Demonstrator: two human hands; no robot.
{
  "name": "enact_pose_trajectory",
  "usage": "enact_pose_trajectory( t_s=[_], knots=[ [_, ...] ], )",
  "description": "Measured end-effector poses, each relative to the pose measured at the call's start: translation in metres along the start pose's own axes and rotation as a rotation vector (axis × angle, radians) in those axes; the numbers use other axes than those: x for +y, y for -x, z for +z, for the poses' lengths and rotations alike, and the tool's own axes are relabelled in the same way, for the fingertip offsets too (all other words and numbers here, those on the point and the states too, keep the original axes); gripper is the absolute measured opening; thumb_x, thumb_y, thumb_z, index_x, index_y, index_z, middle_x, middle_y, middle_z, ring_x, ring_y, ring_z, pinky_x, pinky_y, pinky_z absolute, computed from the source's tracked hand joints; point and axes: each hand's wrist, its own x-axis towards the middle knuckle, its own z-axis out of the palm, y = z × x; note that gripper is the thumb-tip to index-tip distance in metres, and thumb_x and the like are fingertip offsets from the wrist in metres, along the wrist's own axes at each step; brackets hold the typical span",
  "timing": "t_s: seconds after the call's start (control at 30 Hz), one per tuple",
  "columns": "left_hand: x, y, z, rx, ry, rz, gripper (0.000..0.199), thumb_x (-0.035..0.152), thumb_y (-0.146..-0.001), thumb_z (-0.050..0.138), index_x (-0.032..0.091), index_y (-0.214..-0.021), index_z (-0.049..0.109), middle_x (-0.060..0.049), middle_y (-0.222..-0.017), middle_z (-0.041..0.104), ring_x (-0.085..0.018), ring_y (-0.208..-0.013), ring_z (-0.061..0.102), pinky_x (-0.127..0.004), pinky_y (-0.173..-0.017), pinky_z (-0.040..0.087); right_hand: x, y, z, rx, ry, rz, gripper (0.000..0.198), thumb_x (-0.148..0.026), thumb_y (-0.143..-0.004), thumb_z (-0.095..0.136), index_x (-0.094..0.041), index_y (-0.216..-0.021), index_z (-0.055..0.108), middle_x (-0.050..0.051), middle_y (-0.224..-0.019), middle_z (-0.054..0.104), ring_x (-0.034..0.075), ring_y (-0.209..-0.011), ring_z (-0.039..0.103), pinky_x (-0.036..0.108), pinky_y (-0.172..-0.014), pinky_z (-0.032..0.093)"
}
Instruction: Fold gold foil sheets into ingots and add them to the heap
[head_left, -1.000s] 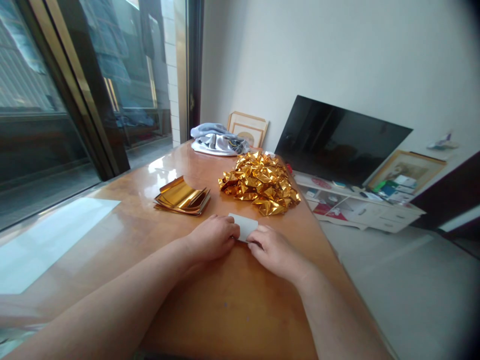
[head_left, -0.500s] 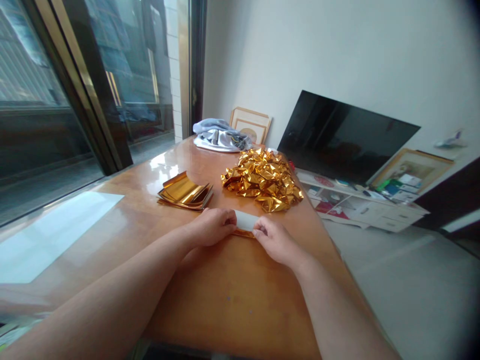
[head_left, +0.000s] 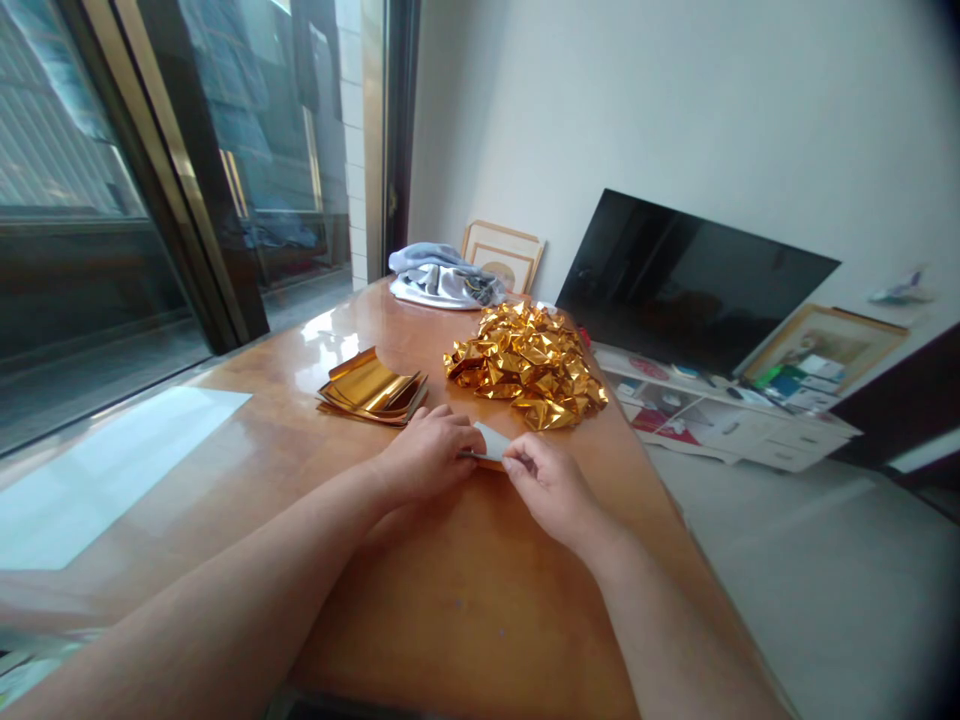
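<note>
A small sheet of gold foil paper (head_left: 493, 443), its pale side up, lies on the table between my hands, with a gold strip along its near edge. My left hand (head_left: 433, 450) is closed on the left end of the sheet, its fingers covering that part. At the right end, my right hand (head_left: 545, 480) pinches the near corner between thumb and forefinger. Just beyond my left hand rests a stack of gold foil sheets (head_left: 373, 385), the top ones curling up. Behind the sheet rises a heap of folded gold foil pieces (head_left: 536, 360).
The wooden table (head_left: 450, 610) ends along a slanting right edge. A pale sheet (head_left: 112, 470) lies at its left side, and folded clothing (head_left: 442, 277) sits at the far end. Beyond stand a television (head_left: 690, 285) and a white cabinet (head_left: 750, 430).
My left hand has shifted right and over the sheet, covering more of it. The sheet's left side is now turned in, so less pale surface shows. My right hand has barely moved.
</note>
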Motion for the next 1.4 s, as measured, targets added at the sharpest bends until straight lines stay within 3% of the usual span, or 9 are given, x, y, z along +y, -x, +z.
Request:
enact_pose_trajectory(
  t_s=[0.13,0.23,0.37,0.5,0.67,0.8,0.93,1.23,1.4],
  knots=[
    [-0.002,-0.003,0.004,0.08,0.199,-0.088,0.008,0.018,-0.082,0.059,0.019,-0.08,0.066,-0.002,-0.079,0.065,-0.018,-0.078,0.054,-0.03,-0.071,0.037,-0.012,0.0,-0.007,0.259,-0.135,0.052,0.019,-0.038,-0.092,0.058,-0.021,-0.099,0.062,0.004,-0.091,0.067,0.018,-0.083,0.061,0.029,-0.075,0.047],
    [-0.004,-0.008,0.007,0.174,0.618,-0.23,0.006,0.024,-0.082,0.061,0.017,-0.081,0.061,0.0,-0.074,0.062,-0.014,-0.067,0.052,-0.026,-0.063,0.037,-0.012,-0.002,-0.016,0.445,-0.211,0.186,0.031,-0.05,-0.091,0.058,-0.019,-0.094,0.062,0.004,-0.084,0.067,0.018,-0.076,0.061,0.029,-0.07,0.047],
    [-0.003,-0.011,0.005,0.285,1.129,-0.287,0.021,0.028,-0.079,0.069,0.016,-0.095,0.061,-0.002,-0.085,0.064,-0.012,-0.068,0.052,-0.024,-0.062,0.038,-0.006,-0.003,-0.016,0.233,-0.381,0.44,0.052,-0.065,-0.089,0.053,-0.016,-0.076,0.065,0.006,-0.071,0.067,0.019,-0.067,0.062,0.029,-0.064,0.046],
    [-0.003,-0.01,0.007,0.222,1.304,-0.329,0.019,0.026,-0.079,0.071,0.017,-0.094,0.063,0.0,-0.081,0.061,-0.01,-0.065,0.047,-0.023,-0.058,0.033,-0.016,-0.002,-0.005,-0.075,-0.611,0.521,0.052,-0.064,-0.087,0.057,-0.015,-0.092,0.072,0.009,-0.089,0.072,0.019,-0.077,0.062,0.027,-0.062,0.042],
    [0.001,-0.007,0.015,0.1,1.389,-0.353,0.021,0.023,-0.077,0.073,0.017,-0.095,0.065,-0.001,-0.084,0.063,-0.01,-0.067,0.049,-0.023,-0.061,0.035,-0.026,-0.004,0.005,-0.029,-0.906,0.435,0.034,-0.038,-0.08,0.073,-0.021,-0.109,0.07,0.003,-0.099,0.07,0.014,-0.079,0.057,0.023,-0.065,0.04],
    [0.007,-0.008,0.011,0.071,1.377,-0.338,0.027,0.025,-0.074,0.076,0.017,-0.098,0.067,-0.002,-0.088,0.067,-0.01,-0.068,0.052,-0.023,-0.061,0.035,-0.014,-0.006,0.007,0.019,-0.778,0.398,0.025,-0.033,-0.078,0.073,-0.019,-0.099,0.072,0.001,-0.086,0.07,0.014,-0.072,0.055,0.026,-0.067,0.042],
    [0.004,-0.009,0.007,0.248,1.301,-0.332,0.022,0.022,-0.071,0.076,0.017,-0.088,0.062,0.001,-0.08,0.065,-0.011,-0.07,0.055,-0.023,-0.064,0.039,-0.001,-0.006,0.004,0.047,-0.569,0.349,0.023,-0.035,-0.074,0.074,-0.018,-0.088,0.07,0.003,-0.081,0.07,0.019,-0.075,0.061,0.028,-0.065,0.046],
    [-0.017,-0.005,0.011,0.206,0.268,-0.028,0.011,0.009,-0.076,0.061,0.019,-0.079,0.065,-0.005,-0.086,0.062,-0.019,-0.082,0.054,-0.03,-0.073,0.041,0.009,-0.001,-0.014,0.11,0.131,0.056,0.016,-0.013,-0.077,0.06,-0.023,-0.087,0.067,0.003,-0.087,0.066,0.019,-0.079,0.06,0.026,-0.067,0.042],
    [-0.016,-0.007,0.005,0.093,0.031,0.046,0.02,0.005,-0.075,0.056,0.02,-0.082,0.066,-0.006,-0.088,0.061,-0.021,-0.085,0.053,-0.032,-0.076,0.039,0.008,-0.001,-0.014,0.034,0.357,0.006,0.022,-0.007,-0.08,0.056,-0.025,-0.087,0.068,0.003,-0.086,0.063,0.018,-0.08,0.057,0.026,-0.065,0.037]
  ],
)
